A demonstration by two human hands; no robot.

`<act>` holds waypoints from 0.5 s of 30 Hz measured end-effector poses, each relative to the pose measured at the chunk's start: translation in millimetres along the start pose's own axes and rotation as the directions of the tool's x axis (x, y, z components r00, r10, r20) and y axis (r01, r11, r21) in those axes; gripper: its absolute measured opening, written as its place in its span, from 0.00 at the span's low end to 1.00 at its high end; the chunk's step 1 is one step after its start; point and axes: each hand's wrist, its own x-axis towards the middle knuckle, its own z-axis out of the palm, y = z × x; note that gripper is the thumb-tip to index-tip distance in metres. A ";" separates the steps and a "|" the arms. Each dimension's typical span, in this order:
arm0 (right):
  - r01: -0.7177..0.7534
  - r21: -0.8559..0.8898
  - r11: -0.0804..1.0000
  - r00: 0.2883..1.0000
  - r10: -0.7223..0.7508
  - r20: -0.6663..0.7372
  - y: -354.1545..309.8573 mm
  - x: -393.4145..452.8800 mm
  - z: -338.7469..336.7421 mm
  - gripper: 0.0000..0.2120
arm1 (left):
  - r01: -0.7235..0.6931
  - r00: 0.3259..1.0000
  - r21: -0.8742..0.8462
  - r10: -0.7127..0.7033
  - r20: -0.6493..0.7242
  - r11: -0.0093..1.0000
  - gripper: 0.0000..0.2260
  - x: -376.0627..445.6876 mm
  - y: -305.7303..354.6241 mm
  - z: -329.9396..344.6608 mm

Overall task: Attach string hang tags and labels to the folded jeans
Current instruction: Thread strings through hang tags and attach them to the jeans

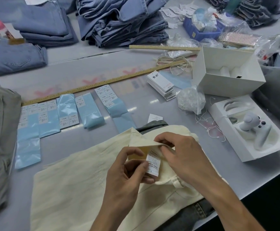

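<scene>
Pinching the white printed care label (153,162) with your left hand (127,177) while your right hand (179,154) grips the folded-back waistband of the cream cotton trousers (79,177) on the grey table (89,64), keep that label flat for tagging.

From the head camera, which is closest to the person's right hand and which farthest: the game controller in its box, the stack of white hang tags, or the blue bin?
From the right hand:
1. Game controller, to its right in an open box.
2. Stack of white hang tags, beyond it at mid-table.
3. Blue bin, at the far right edge.
</scene>
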 end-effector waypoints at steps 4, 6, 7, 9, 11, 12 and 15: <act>-0.188 -0.094 0.978 0.981 0.191 0.022 14.8 12.7 -22.3 0.08 | -0.228 0.973 -0.072 0.225 -0.049 0.971 0.07 -0.9 6.9 -2.1; -0.308 -0.166 0.937 0.950 0.313 0.002 23.8 18.6 -44.3 0.09 | -0.321 0.942 0.122 0.330 -0.066 0.939 0.12 3.1 -1.4 -7.9; -0.328 -0.148 0.933 0.945 0.324 -0.048 25.5 19.5 -54.2 0.10 | -0.368 0.921 0.303 0.390 -0.014 0.879 0.14 5.6 -7.5 -8.7; -0.223 0.052 0.973 0.946 0.229 -0.230 17.5 19.6 -68.3 0.12 | -0.484 0.863 0.627 0.453 0.225 0.610 0.18 8.5 -20.6 3.3; 0.109 0.115 0.987 0.895 -0.047 -0.444 -5.7 18.3 -73.2 0.14 | -0.615 0.780 0.732 0.362 0.511 0.293 0.20 4.5 -38.5 28.7; 0.274 0.037 0.961 0.845 -0.222 -0.487 -16.0 17.9 -71.2 0.14 | -0.642 0.759 0.740 0.304 0.576 0.201 0.20 4.0 -45.4 39.3; 0.414 -0.139 0.900 0.877 -0.435 -0.203 -12.9 18.5 -40.0 0.18 | -0.673 0.740 0.703 0.192 0.645 0.229 0.16 7.0 -59.1 43.9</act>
